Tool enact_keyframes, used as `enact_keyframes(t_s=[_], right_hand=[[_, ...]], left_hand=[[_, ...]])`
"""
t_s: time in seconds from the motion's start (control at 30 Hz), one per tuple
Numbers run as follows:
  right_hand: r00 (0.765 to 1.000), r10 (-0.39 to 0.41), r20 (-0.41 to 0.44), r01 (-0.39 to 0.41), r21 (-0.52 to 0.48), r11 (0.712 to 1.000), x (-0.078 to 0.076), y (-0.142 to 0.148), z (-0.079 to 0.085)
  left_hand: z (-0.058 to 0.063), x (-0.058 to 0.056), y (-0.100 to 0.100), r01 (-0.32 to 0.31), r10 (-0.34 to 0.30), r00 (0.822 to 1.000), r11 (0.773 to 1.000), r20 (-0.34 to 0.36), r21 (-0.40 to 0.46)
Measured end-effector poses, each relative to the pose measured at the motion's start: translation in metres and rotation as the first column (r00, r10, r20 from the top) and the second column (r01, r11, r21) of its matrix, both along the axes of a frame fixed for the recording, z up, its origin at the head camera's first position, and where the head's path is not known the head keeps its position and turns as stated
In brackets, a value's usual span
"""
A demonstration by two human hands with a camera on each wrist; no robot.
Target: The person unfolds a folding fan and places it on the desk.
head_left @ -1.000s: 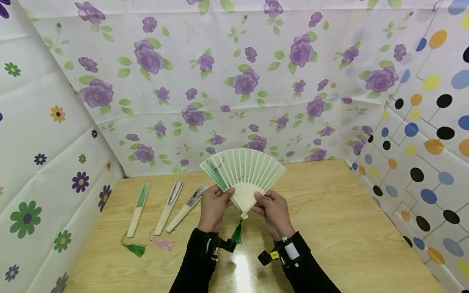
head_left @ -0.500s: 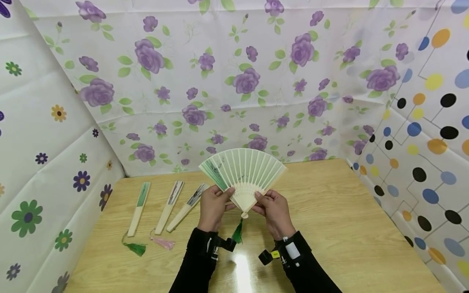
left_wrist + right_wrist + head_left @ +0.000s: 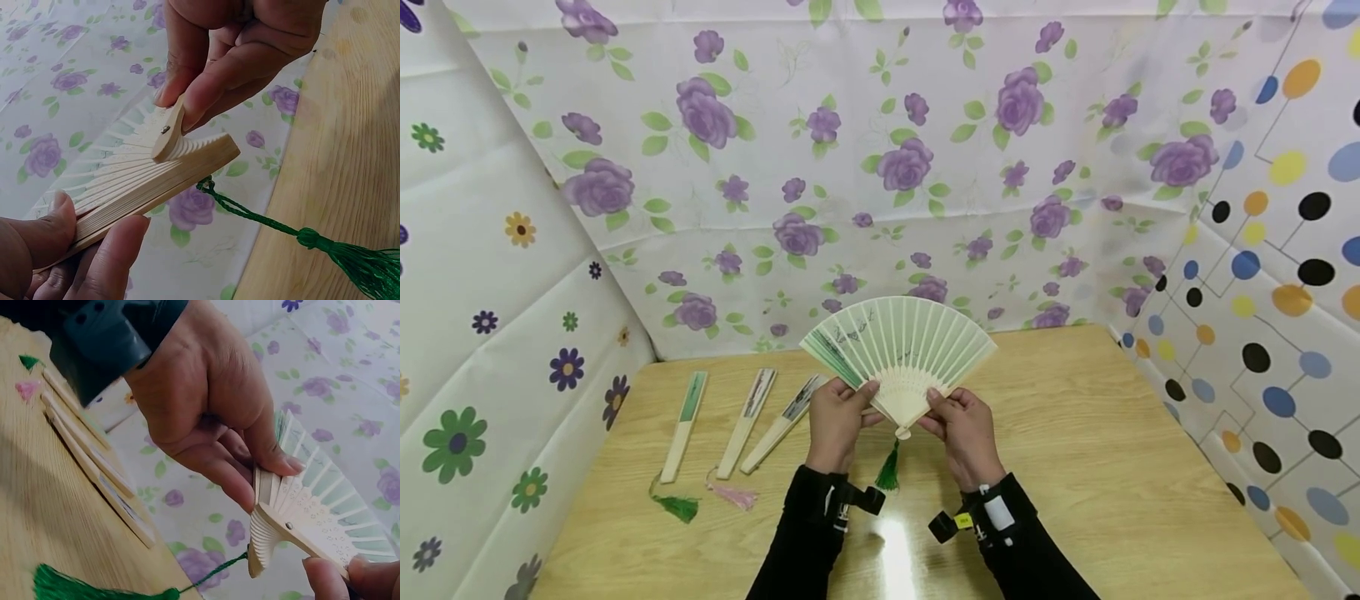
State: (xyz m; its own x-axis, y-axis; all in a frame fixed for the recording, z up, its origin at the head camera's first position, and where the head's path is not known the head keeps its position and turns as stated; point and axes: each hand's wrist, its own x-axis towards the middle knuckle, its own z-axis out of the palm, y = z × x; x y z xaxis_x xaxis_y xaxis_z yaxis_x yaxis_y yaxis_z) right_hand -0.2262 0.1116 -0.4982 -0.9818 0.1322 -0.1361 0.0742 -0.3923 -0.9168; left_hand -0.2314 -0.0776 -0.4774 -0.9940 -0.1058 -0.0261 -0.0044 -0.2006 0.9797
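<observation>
The green folding fan (image 3: 898, 350) was held spread wide above the wooden table (image 3: 1075, 467), its leaf opening upward and away from the person toward the rose-print backdrop (image 3: 880, 150), its pivot end pointing down and back at them, so the fan's middle rib ran roughly from near to far. The left hand (image 3: 838, 421) had thumb and fingers curled round the fan's left outer guard, pinching it near the pivot; the right hand (image 3: 962, 429) pinched the right outer guard the same way. A green tassel (image 3: 888, 471) hung from the fan's pivot between the two wrists. To the left of the fan, three closed fans (image 3: 747, 421) lay flat on the table side by side, their tassel ends toward the person.
</observation>
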Motion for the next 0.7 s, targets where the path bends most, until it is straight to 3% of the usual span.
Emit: enact_keyframes(t_s=[0.7], right_hand=[[0.999, -0.037, -0.020, 0.035, -0.094, 0.995, 0.0021, -0.0062, -0.0029]], left_hand=[[0.0016, -0.0010, 0.0002, -0.053, 0.053, 0.999, 0.999, -0.004, 0.006]])
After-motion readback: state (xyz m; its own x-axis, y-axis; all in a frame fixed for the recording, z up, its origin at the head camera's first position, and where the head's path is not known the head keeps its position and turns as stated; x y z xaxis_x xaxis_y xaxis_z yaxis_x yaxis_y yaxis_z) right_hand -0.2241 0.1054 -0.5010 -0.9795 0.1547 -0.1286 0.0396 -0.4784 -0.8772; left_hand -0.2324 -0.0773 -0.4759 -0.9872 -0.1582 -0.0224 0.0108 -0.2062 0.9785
